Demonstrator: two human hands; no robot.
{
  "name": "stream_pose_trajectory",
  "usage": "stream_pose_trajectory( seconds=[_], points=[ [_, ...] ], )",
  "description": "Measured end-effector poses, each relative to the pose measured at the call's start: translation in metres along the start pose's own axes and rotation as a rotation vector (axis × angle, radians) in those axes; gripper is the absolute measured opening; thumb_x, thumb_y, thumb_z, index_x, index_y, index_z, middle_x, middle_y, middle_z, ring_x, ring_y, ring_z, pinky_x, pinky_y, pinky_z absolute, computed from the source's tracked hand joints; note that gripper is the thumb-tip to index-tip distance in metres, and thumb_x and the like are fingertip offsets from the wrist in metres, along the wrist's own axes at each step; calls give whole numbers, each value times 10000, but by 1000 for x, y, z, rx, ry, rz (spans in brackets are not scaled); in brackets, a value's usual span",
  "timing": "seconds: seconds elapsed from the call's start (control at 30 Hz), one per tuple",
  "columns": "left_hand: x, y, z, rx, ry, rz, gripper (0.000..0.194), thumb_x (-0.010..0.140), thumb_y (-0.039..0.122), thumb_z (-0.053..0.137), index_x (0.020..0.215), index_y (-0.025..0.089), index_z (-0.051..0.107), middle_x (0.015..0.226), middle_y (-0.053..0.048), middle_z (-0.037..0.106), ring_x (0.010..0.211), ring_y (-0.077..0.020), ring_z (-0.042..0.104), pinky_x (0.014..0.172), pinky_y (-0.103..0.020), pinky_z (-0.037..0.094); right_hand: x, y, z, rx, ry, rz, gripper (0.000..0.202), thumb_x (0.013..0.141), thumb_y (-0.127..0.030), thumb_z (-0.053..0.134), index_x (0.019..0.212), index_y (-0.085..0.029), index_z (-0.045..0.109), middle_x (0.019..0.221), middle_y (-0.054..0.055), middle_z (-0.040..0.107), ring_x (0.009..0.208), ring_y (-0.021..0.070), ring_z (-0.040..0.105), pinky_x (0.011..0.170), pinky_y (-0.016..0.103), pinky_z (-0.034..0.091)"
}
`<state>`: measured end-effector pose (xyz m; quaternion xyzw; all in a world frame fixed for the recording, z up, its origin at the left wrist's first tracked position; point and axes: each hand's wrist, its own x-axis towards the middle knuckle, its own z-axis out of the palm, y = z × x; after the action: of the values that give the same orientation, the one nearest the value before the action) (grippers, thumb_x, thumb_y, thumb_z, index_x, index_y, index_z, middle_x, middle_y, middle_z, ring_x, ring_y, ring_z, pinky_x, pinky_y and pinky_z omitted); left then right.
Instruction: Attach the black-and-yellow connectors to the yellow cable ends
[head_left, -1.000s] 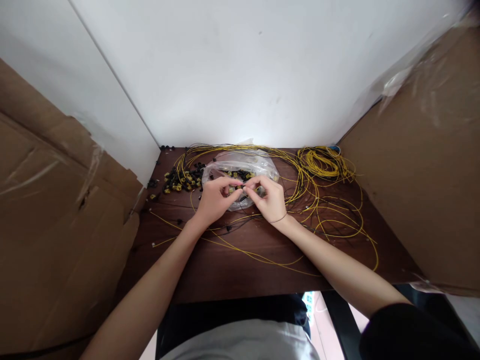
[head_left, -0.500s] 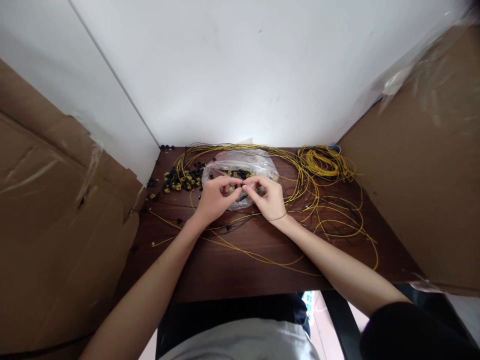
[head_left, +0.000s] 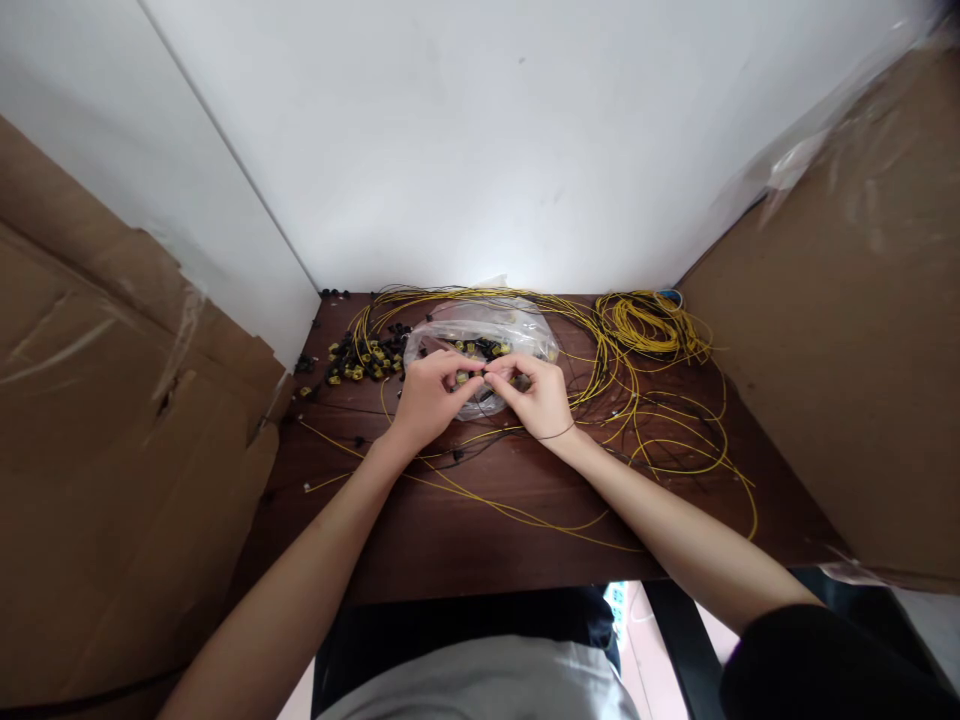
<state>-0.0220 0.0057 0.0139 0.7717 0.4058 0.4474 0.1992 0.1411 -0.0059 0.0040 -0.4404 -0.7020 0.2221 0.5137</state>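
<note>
Over the middle of the brown table, my left hand and my right hand meet at the fingertips. Both are closed in a pinch. A tiny dark bit shows where the fingertips meet, too small to name. Just behind and below them lies a clear plastic bag holding small black and yellow parts. Thin black and yellow wires run across the table under my wrists. One dark strand crosses my right wrist.
To the left sits a pile of black and yellow parts. A yellow wire coil lies at the back right, with loose wire loops nearer me. Cardboard stands on the left and a cardboard panel on the right; a white wall closes the back.
My hands stay pinched together in almost the same place, with only a very slight shift at the fingertips. Everything on the table looks unchanged.
</note>
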Motion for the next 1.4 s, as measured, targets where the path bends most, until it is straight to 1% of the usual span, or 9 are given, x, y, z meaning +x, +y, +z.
stream_pose_trajectory(
  seconds=[0.3, 0.5, 0.6, 0.77, 0.93, 1.1, 1.2, 1.3, 1.4],
  points=[
    [0, 2, -3, 78, -3, -1, 131, 736, 208, 658, 856, 183, 704, 545, 36, 461, 515, -84, 417, 513, -211, 325, 0, 5, 0, 75, -24, 41, 91, 761, -253, 642, 772, -171, 682, 722, 30, 685, 627, 137, 599, 632, 277, 492],
    [0, 4, -3, 50, 5, -17, 130, 722, 198, 666, 845, 185, 704, 518, 50, 432, 489, -76, 386, 503, -205, 314, 0, 5, 0, 67, -28, 44, 107, 762, -275, 647, 772, -176, 686, 711, 27, 678, 621, 136, 591, 631, 278, 488],
    [1, 5, -3, 25, -4, -37, 172, 717, 187, 669, 885, 173, 701, 525, 52, 427, 497, -80, 391, 513, -209, 323, 1, 3, -1, 53, -30, 24, 87, 768, -255, 639, 781, -180, 682, 724, 24, 679, 630, 135, 590, 634, 275, 486],
    [1, 4, -2, 18, -20, -22, 202, 734, 183, 649, 930, 153, 687, 561, 43, 455, 507, -81, 387, 529, -213, 329, 1, 0, -2, 42, -32, -38, 88, 790, -237, 615, 804, -178, 678, 717, 22, 653, 635, 130, 583, 635, 269, 483],
    [0, 4, 0, 79, -33, 31, 230, 750, 161, 621, 977, 156, 656, 685, 12, 555, 527, -83, 401, 539, -212, 344, -1, -3, 0, 49, -56, -13, 124, 778, -286, 640, 854, -192, 669, 748, 23, 652, 654, 137, 599, 660, 285, 496],
    [-4, 3, 0, 245, -82, 146, 292, 785, 126, 561, 1067, 172, 624, 842, -40, 609, 698, -138, 512, 654, -246, 410, -2, -5, 3, 11, -60, -15, 156, 751, -310, 668, 848, -188, 661, 749, 24, 648, 642, 136, 595, 655, 284, 492],
    [-6, 2, 0, 292, -97, 200, 332, 807, 127, 533, 1128, 182, 596, 890, -56, 613, 791, -167, 538, 722, -275, 430, -3, -7, 3, -22, -52, 0, 141, 753, -311, 662, 821, -187, 658, 732, 21, 653, 633, 139, 590, 646, 284, 489],
    [-6, 1, 1, 281, -102, 186, 341, 824, 167, 543, 1163, 181, 574, 887, -56, 618, 796, -168, 539, 741, -284, 435, -3, -8, 4, -1, -63, 16, 114, 792, -289, 609, 791, -185, 653, 736, 25, 662, 641, 139, 592, 646, 281, 489],
    [-5, 2, 1, 224, -99, 145, 354, 813, 200, 583, 1167, 182, 567, 850, -40, 620, 718, -145, 520, 710, -269, 433, -3, -7, 4, 53, -71, 49, 121, 800, -280, 590, 780, -177, 651, 729, 23, 661, 636, 133, 587, 646, 275, 488]
  ],
)
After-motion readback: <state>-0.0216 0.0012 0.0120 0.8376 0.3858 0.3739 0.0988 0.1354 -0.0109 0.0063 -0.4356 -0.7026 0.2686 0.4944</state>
